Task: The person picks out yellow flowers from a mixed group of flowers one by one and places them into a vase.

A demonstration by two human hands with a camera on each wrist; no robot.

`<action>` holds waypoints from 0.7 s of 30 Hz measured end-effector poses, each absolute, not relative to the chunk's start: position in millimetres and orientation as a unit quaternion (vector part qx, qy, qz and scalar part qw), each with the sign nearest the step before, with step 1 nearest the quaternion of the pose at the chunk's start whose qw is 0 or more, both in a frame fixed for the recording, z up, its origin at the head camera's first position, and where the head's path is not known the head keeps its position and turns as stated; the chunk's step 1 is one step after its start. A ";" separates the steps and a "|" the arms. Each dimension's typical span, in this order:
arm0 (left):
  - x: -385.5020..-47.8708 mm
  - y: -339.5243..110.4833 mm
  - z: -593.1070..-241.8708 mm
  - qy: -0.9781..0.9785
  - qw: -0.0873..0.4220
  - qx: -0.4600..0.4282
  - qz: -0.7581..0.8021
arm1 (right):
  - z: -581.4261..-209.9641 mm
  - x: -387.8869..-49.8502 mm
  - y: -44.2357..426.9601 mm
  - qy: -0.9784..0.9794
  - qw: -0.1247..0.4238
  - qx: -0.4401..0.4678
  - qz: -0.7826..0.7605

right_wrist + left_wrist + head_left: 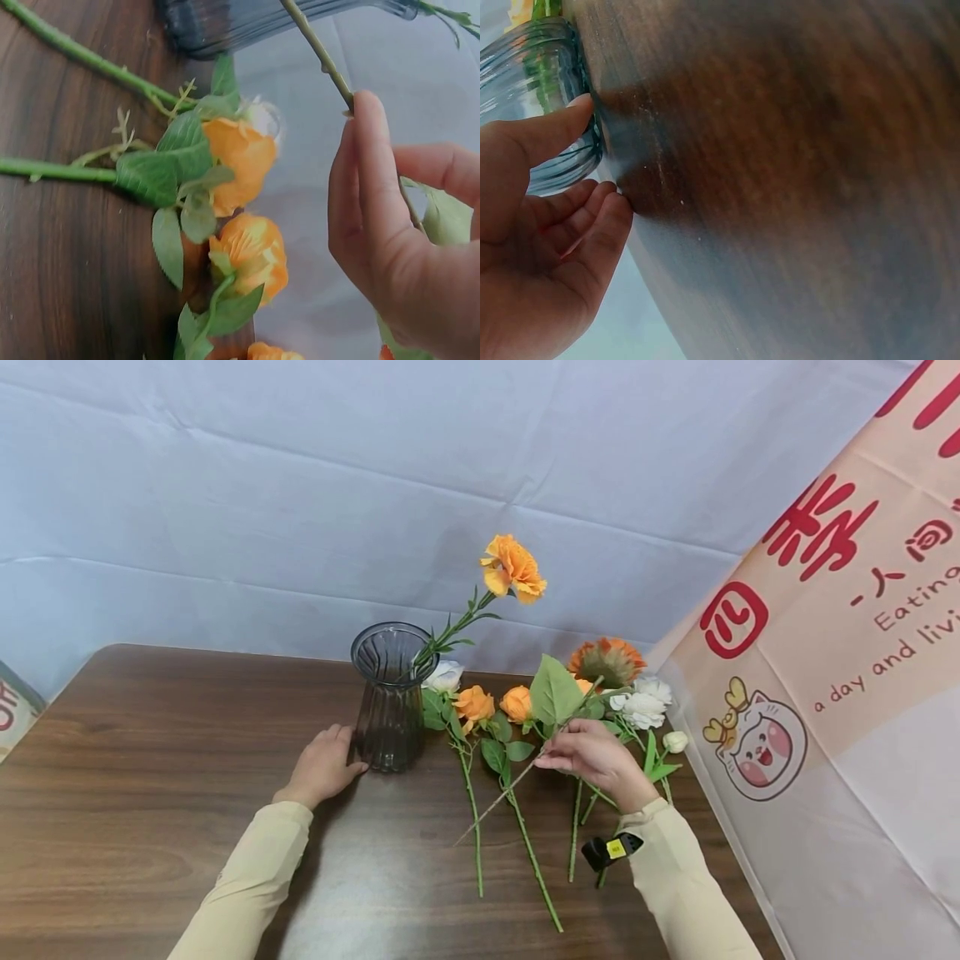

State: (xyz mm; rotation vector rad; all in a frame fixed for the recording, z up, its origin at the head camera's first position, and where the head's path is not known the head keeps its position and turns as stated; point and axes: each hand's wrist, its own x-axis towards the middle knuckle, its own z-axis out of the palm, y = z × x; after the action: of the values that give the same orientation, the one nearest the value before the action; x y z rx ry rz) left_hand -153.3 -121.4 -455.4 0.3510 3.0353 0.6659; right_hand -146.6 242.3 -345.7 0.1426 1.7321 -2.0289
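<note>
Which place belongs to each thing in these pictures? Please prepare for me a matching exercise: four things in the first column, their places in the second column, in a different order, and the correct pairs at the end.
Things
1. Dark grey ribbed glass vase
2. Frilly yellow-orange flower
3. Thin brownish-green stem
4. Small rounded white bud

Places
A. Pinched by the fingers of the bare right hand
B. Standing upright, beside the bare left hand
C. Farthest right among the flowers in the head view
D. Leaning out of the vase's mouth

Pairs: 1-B, 2-D, 3-A, 4-C
</note>
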 end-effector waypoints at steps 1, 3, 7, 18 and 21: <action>-153.3 -121.4 -455.4 0.971 0.007 0.112 0.213 | -345.4 -146.9 241.2 0.628 0.229 0.053 -0.742; -153.1 -121.2 -455.1 0.971 0.007 0.113 0.212 | -344.4 -147.0 239.4 0.624 0.221 0.051 -0.747; -152.5 -120.8 -454.5 0.971 0.007 0.112 0.212 | -343.0 -146.8 237.0 0.621 0.203 0.051 -0.755; -153.0 -121.9 -455.8 0.970 0.004 0.115 0.214 | -336.3 -144.2 234.4 0.600 0.168 0.067 -0.779; -152.8 -121.7 -455.9 0.970 0.005 0.115 0.213 | -334.0 -144.1 233.4 0.593 0.162 0.068 -0.786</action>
State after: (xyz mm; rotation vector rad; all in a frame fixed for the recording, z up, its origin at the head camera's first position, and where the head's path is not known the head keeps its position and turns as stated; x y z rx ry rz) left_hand -152.8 -121.7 -455.9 0.3590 3.0390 0.6682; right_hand -144.1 233.4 -334.0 0.1931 1.6923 -2.2426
